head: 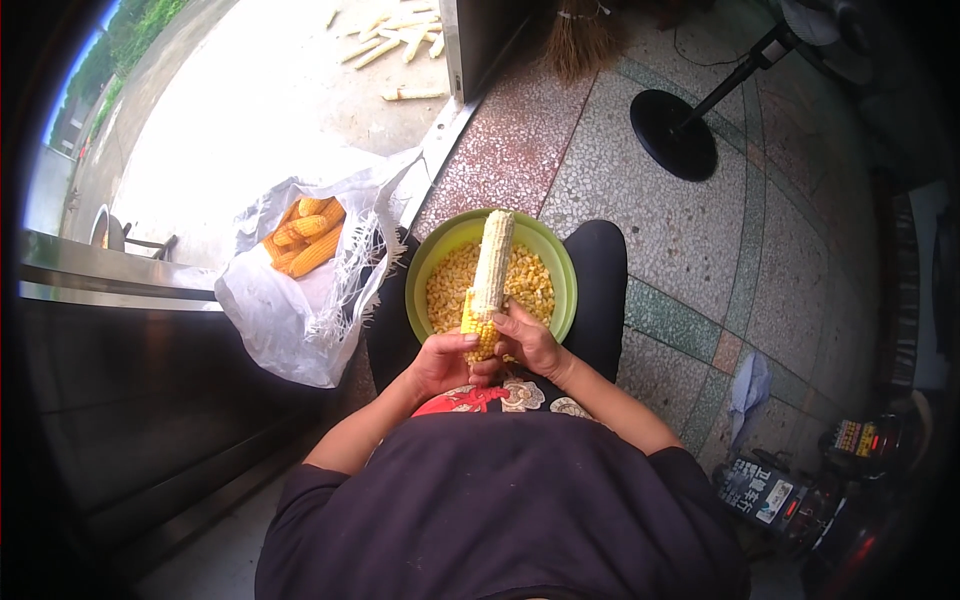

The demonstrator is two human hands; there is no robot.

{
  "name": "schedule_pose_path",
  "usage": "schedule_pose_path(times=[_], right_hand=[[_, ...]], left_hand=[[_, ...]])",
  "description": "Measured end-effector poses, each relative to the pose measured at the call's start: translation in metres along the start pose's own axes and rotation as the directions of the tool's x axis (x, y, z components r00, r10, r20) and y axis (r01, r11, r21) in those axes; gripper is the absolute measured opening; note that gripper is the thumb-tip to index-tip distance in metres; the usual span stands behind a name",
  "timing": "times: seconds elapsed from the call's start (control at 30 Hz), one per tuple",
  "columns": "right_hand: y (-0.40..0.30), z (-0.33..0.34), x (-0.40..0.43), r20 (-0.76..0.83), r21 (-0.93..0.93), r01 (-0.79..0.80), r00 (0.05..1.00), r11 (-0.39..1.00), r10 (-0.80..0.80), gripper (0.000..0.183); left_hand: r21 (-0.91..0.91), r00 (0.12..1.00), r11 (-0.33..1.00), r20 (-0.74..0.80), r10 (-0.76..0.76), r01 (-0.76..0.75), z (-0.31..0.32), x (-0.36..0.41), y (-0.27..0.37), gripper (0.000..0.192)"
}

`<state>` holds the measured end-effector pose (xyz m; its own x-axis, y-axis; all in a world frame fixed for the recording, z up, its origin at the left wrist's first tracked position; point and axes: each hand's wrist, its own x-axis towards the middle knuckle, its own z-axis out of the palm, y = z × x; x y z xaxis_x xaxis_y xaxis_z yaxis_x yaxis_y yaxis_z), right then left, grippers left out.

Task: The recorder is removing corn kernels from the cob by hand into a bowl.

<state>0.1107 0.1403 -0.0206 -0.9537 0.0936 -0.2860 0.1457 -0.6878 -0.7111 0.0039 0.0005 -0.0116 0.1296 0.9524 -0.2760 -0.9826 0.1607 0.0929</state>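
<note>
Both my hands hold one ear of corn [491, 270] over the near rim of a green plastic basin [568, 289]. The ear's upper part is a bare pale cob; yellow kernels remain on its lower end. My left hand [448, 361] grips the kernel-covered end from the left, thumb on the kernels. My right hand [531, 341] holds the ear from the right, with its thumb at the edge of the bare part. Loose corn kernels [452, 281] lie in the basin, which sits between my knees. Some fingers are hidden behind the ear.
A white woven sack [289, 337] with dried corn ears [316, 251] stands left of my leg. Bare corncobs [409, 34] lie outside the doorway. On the tiled floor are a fan's round black base [673, 135], a straw broom [577, 41] and a pale cloth [750, 390].
</note>
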Motion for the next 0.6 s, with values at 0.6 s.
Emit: schedule_pose_path(times=[0.6], right_hand=[[0.008, -0.001, 0.0, -0.063, 0.006, -0.017, 0.998, 1.0, 0.017, 0.043]], left_hand=[[0.073, 0.997, 0.997, -0.067, 0.033, -0.028, 0.003, 0.002, -0.003, 0.034]])
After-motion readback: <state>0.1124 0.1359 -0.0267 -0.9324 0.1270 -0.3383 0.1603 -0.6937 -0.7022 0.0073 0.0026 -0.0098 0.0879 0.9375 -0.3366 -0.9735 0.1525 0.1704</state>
